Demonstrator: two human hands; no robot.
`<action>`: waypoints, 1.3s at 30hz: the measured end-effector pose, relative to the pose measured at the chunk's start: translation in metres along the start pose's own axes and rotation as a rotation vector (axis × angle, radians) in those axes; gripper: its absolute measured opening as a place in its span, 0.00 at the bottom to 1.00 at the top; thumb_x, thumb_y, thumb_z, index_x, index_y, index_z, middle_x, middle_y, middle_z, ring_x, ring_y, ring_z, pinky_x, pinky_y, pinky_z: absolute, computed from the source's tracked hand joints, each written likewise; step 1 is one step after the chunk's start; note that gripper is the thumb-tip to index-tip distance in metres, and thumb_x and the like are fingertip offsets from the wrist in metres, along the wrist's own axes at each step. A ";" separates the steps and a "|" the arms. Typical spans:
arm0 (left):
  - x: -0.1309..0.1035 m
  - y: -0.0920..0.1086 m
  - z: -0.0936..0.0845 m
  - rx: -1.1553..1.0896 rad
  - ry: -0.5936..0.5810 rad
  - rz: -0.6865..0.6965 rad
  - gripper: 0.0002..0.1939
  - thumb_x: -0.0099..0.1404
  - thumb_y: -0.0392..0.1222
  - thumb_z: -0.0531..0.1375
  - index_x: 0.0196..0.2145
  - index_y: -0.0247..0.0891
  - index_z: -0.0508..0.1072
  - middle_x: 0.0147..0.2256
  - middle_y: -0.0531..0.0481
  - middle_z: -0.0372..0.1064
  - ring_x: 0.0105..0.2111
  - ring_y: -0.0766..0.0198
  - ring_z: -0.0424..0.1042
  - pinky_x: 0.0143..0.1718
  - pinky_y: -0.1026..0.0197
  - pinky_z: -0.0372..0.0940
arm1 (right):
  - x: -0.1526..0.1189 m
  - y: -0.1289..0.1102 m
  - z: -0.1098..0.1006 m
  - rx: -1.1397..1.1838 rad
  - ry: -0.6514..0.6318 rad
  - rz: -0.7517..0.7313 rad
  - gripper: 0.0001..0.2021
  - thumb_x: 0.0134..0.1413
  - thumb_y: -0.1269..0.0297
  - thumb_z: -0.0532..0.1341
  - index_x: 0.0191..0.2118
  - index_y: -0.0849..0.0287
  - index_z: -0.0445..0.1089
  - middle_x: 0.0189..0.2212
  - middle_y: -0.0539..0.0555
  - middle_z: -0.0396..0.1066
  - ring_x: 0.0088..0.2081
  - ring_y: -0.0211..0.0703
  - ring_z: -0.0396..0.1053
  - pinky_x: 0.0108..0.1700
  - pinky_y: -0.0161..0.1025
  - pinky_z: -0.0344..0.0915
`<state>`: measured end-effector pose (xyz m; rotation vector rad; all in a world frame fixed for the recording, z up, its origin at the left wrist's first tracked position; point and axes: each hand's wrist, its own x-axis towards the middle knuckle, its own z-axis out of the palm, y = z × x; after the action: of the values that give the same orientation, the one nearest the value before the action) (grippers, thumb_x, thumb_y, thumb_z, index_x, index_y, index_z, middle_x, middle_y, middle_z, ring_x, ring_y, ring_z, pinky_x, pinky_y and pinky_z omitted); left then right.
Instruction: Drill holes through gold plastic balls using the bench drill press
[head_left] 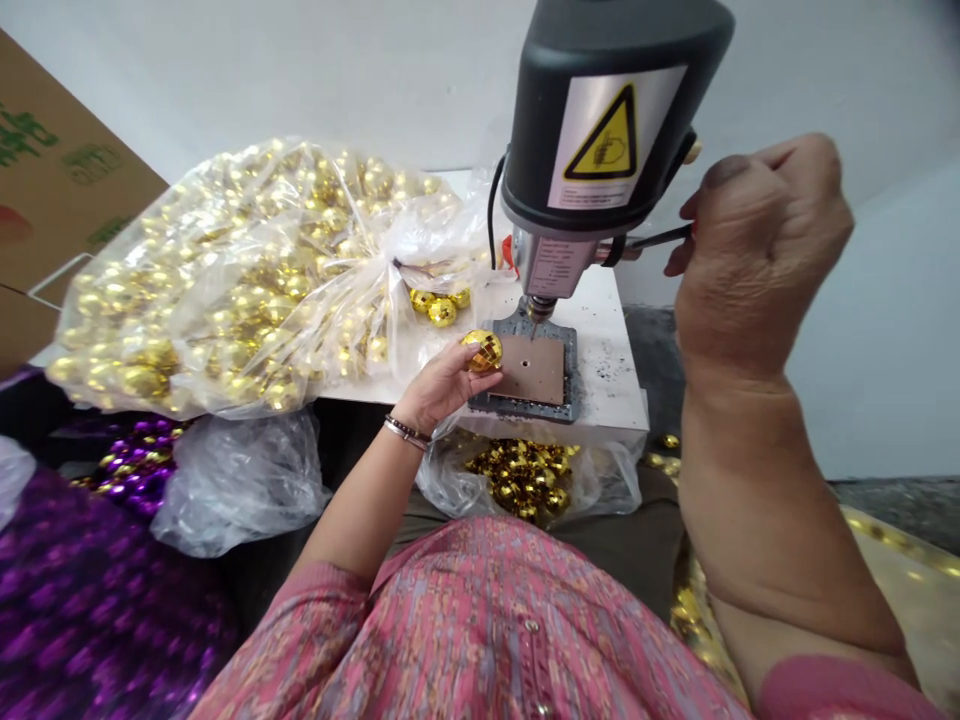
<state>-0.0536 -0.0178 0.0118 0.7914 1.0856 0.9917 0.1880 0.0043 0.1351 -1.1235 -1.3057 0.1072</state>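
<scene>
Between the fingers of my left hand [437, 385] is a shiny gold mirrored ball [484, 351], held at the left edge of a brown board [536, 368]. That board has a small hole and lies on the dark metal base [571, 375] of a drill press [559, 262]. The drill chuck and bit [537, 312] point down just above the board's back edge, apart from the ball. My right hand [757, 250] is raised at the right of the machine, its fingers closed around the end of the black feed lever [660, 237].
A large clear bag of gold balls [225, 270] covers the left of the white table [611, 345]. Several loose gold balls [442, 311] lie beside it. Below the table edge, an open plastic bag [615, 480] holds more. Purple balls [142, 455] and a cardboard box [67, 170] are at left.
</scene>
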 end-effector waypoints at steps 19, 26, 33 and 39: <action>0.024 -0.006 0.038 0.728 0.150 0.210 0.21 0.59 0.41 0.74 0.50 0.37 0.79 0.41 0.50 0.81 0.42 0.60 0.77 0.44 0.62 0.70 | 0.011 -0.015 -0.001 -0.037 -0.097 -0.005 0.16 0.72 0.57 0.56 0.32 0.55 0.51 0.24 0.43 0.56 0.27 0.29 0.54 0.41 0.33 0.59; 0.029 -0.004 0.048 0.930 0.076 0.242 0.30 0.58 0.40 0.75 0.58 0.37 0.80 0.48 0.46 0.84 0.47 0.54 0.80 0.52 0.55 0.73 | 0.010 -0.027 0.000 -0.024 -0.093 0.091 0.17 0.70 0.63 0.58 0.30 0.53 0.50 0.24 0.46 0.55 0.28 0.33 0.56 0.39 0.35 0.60; 0.036 -0.011 0.044 0.945 -0.004 0.300 0.31 0.58 0.40 0.75 0.60 0.35 0.81 0.50 0.43 0.84 0.50 0.51 0.80 0.56 0.54 0.72 | -0.001 -0.015 -0.002 0.023 -0.046 -0.024 0.14 0.67 0.60 0.58 0.31 0.54 0.54 0.22 0.43 0.55 0.26 0.31 0.54 0.39 0.35 0.61; 0.037 -0.016 0.042 0.937 -0.003 0.285 0.33 0.58 0.41 0.76 0.61 0.36 0.80 0.48 0.45 0.84 0.45 0.55 0.79 0.48 0.58 0.72 | -0.030 -0.006 -0.007 -0.015 0.016 -0.154 0.09 0.67 0.61 0.55 0.34 0.56 0.59 0.26 0.43 0.63 0.29 0.25 0.62 0.36 0.28 0.61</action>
<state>-0.0036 0.0091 -0.0030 1.7377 1.4698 0.6731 0.1805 -0.0217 0.1188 -1.0308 -1.3763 -0.0256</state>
